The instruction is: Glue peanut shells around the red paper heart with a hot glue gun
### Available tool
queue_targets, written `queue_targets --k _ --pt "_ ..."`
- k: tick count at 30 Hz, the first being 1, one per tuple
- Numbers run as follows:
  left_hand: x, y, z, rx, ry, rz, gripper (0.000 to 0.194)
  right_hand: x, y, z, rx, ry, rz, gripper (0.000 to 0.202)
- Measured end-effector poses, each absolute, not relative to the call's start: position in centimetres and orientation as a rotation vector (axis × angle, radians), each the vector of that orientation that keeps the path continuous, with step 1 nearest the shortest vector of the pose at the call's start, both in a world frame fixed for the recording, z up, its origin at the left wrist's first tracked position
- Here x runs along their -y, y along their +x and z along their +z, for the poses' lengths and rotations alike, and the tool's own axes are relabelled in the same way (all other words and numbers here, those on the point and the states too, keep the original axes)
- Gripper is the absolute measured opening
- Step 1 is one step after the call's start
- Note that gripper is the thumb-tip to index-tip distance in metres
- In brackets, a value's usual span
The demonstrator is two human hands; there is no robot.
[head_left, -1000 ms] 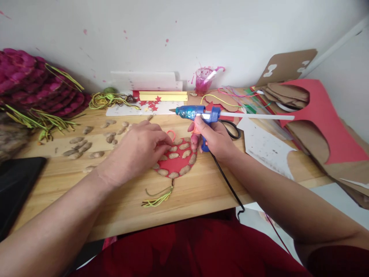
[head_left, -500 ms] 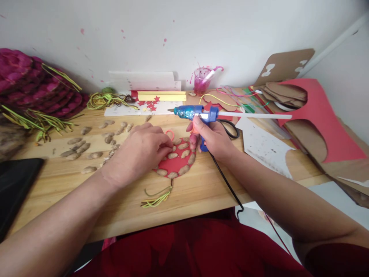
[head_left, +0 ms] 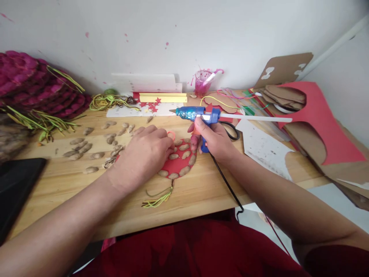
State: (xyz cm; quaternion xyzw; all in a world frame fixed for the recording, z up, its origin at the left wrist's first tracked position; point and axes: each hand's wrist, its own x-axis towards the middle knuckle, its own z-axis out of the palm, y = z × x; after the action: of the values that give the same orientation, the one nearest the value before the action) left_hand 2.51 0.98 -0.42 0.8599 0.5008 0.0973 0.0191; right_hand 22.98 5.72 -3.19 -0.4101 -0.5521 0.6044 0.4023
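Note:
On the wooden table lies a red disc [head_left: 172,165] bearing several peanuts along its rim and across its middle, with a green and yellow tassel [head_left: 158,200] at its near edge. My left hand [head_left: 150,152] covers the disc's left part, its fingers closed and pointing down onto the disc; what they hold, if anything, is hidden. A blue glue gun [head_left: 190,113] with a long white glue stick is gripped in my right hand [head_left: 215,138], nozzle pointing left above the table. Some fingertips of that hand are at the disc's right edge.
Loose peanuts [head_left: 97,155] lie to the left, near a black flat object [head_left: 20,188]. Purple discs [head_left: 34,82] are stacked at the back left. Red stars [head_left: 152,105], a stained cup [head_left: 201,82] and yarn [head_left: 108,100] stand behind. Cut red card [head_left: 323,115] lies right.
The whole view has shifted slightly. My left hand has stayed over the disc's left part, and my right hand still holds the glue gun in much the same place.

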Motion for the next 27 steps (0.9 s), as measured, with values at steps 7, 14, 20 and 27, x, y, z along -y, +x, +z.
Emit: queue_targets --k 7,14,20,27 --pt "-1.9 0.3 -0.2 -1.516 1.846 0.687 0.014 -4.5 23.5 -2.0 1.367 -0.969 1.509 0.054" --pt "-3.0 -1.4 0.0 -1.153 0.881 1.011 0.036 -3.0 24.4 -1.6 1.472 -0.740 1.484 0.043" --pt "-3.1 -1.4 -0.3 -1.019 0.754 0.957 0.037 -2.6 24.7 -2.5 1.638 -0.695 1.414 0.038" --pt "-3.2 -1.8 -0.4 -0.997 0.770 0.929 0.037 -2.6 24.6 -3.0 1.623 -0.804 1.426 0.048"
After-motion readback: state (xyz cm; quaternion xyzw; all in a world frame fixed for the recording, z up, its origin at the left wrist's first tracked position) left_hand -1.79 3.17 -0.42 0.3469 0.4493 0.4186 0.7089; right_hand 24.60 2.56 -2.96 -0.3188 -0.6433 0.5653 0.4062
